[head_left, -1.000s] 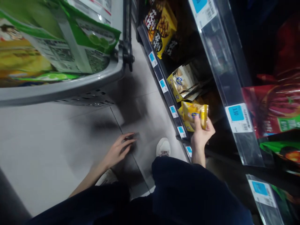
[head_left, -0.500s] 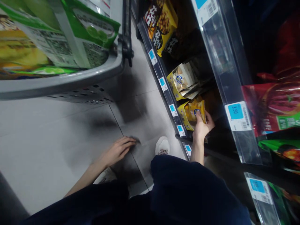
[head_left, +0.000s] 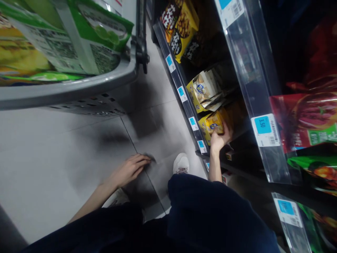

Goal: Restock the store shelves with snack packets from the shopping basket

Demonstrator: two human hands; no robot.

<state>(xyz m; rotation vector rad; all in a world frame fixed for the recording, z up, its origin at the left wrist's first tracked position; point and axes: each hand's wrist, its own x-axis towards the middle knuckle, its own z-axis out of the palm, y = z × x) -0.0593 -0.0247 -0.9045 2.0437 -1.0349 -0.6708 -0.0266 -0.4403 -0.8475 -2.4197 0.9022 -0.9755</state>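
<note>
On the low shelf to the right, my right hand (head_left: 220, 137) grips a yellow snack packet (head_left: 213, 123), thumb on its front and fingers behind. The packet sits in or just over a yellow display box (head_left: 204, 128); how deep it stands is hard to tell. Beside that box is another yellow box (head_left: 194, 92) holding several white snack packets (head_left: 204, 87). My left hand (head_left: 133, 167) hangs above the floor tiles, its fingers loosely stretched and holding nothing I can see.
A grey shopping basket (head_left: 105, 84) at upper left holds green-and-white bags (head_left: 79, 38). Yellow-and-black snack bags (head_left: 181, 31) lie farther along the shelf. Price tags line the shelf edge (head_left: 187, 107). An upper shelf at right bears red bags (head_left: 310, 119). White shoes (head_left: 181, 163) stand on the floor.
My right hand has moved slightly left with the yellow packet, bringing it down closer into the yellow display box. My left hand stays nearly still.
</note>
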